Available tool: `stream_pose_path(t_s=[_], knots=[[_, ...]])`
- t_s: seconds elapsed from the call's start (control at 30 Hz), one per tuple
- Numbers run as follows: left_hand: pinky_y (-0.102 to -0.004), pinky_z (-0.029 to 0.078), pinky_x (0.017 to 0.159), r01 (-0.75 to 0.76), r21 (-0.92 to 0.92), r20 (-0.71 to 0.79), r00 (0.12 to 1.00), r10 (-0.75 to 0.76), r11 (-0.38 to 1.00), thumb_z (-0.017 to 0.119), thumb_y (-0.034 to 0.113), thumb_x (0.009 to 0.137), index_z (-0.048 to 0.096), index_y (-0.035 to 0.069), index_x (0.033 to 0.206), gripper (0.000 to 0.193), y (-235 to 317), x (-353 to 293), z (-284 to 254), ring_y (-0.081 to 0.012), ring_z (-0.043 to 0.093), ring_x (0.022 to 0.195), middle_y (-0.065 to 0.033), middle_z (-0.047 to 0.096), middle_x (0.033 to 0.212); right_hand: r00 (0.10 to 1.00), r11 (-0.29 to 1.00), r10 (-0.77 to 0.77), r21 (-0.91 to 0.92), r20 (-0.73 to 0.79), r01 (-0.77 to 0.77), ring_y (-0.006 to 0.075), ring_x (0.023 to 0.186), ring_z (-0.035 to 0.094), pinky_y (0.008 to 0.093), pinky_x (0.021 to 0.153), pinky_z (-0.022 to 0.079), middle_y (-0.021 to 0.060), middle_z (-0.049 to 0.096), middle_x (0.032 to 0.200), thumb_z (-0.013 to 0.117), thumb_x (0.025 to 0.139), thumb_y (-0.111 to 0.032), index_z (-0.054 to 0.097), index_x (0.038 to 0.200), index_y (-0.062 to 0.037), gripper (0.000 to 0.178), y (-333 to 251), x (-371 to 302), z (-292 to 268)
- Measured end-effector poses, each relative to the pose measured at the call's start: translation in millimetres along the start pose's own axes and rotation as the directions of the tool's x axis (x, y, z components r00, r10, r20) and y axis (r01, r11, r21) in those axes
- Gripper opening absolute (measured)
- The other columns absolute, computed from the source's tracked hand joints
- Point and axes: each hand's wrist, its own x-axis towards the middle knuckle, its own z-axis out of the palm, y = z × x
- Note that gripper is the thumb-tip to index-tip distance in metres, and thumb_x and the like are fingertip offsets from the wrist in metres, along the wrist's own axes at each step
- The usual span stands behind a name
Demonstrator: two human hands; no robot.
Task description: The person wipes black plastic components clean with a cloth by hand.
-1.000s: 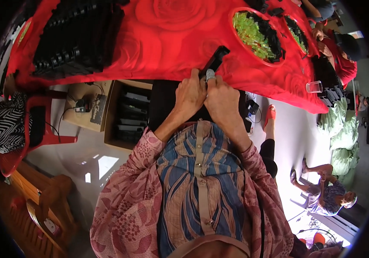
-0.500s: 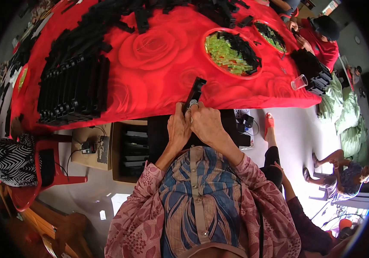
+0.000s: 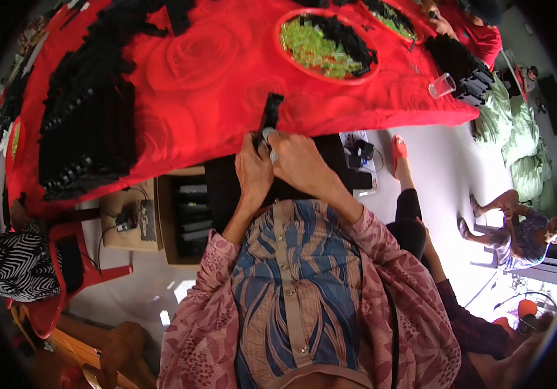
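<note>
A narrow black plastic part [image 3: 270, 111] points away from me over the front edge of the red-covered table. My left hand [image 3: 254, 172] is closed round its near end. Beside it, my right hand [image 3: 301, 165] is closed too, its fingers pressed against the same end. At those fingertips shows a small pale grey spot, too small to name. Fingers and knuckles hide the part's lower end. Beyond the hands on the right lies a red-rimmed round tray [image 3: 374, 72] with yellow-green small pieces and black pieces.
Black parts stand in a stacked row [image 3: 87, 139] at the table's left. A clear cup [image 3: 442, 85] lies near another black stack [image 3: 463, 65] on the right. Below the table edge is an open cardboard box [image 3: 168, 220]. A person in red [image 3: 470, 32] sits across at far right.
The view has shifted, so the table and its trays sit higher and further left. Both hands keep hold of the black part, with little change in their grip.
</note>
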Motion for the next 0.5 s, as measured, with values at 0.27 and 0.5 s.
stream_pose_path(t_s=[0.27,0.5], knots=[[-0.0505,0.047,0.075,0.087,0.148,-0.012,0.996,-0.087,0.985,0.052,0.022,0.086,0.059,-0.002,0.104,0.030,7,10,6,-0.0460,0.061,0.088,-0.0290,0.064,0.087,0.999,0.998,-0.050,-0.031,0.011,0.050,0.0395,0.080,0.061,0.0480,0.068,0.049,0.0203,0.062,0.079,0.061,0.071,-0.007,0.057,0.093,-0.0006,0.023,15,2,1],[-0.0501,0.047,0.068,0.069,0.091,-0.004,0.998,-0.069,0.993,0.053,0.021,0.087,0.055,-0.001,0.097,0.024,-2,5,4,-0.0462,0.061,0.083,-0.0270,0.063,0.081,0.994,0.990,0.064,-0.128,0.089,-0.052,0.0396,0.080,0.060,0.0481,0.069,0.047,0.0192,0.061,0.086,0.064,0.069,-0.007,0.056,0.097,-0.0011,0.030,0,4,4]])
